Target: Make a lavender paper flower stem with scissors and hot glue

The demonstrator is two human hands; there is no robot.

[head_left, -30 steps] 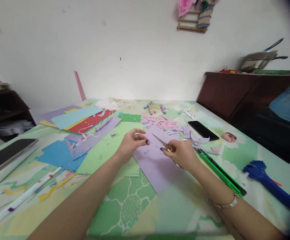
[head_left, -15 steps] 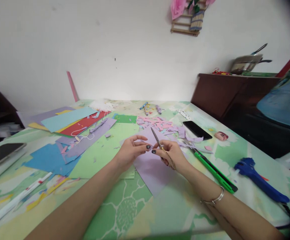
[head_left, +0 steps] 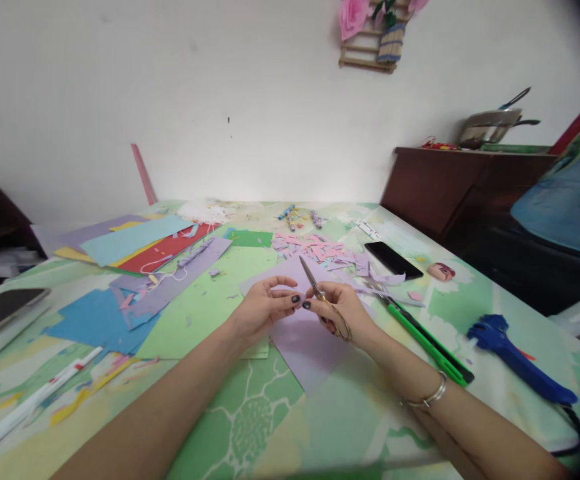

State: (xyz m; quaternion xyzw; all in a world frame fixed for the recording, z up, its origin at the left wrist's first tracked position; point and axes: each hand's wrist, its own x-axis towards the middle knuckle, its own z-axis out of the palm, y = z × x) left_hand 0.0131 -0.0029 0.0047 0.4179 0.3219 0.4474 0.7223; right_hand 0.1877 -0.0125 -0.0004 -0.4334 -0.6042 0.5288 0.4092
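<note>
My left hand is closed in a pinch, thumb against forefinger, on a tiny scrap of light purple paper. Its fingertips almost meet those of my right hand, whose thumb and forefinger also close at the scrap. Gold-handled scissors rest in my right hand, the handles around its fingers and the blades pointing up and away. Below both hands lies a sheet of purple paper. Light green paper is spread under and left of my left hand.
Pink and purple paper clippings are heaped beyond my hands. To the right lie a green utility knife, a black phone and a blue glue gun. Coloured sheets and blue paper cover the left side.
The fingertips of my two hands have come slightly closer together around the scrap. The scissors stay in my right hand, and the view has shifted a little.
</note>
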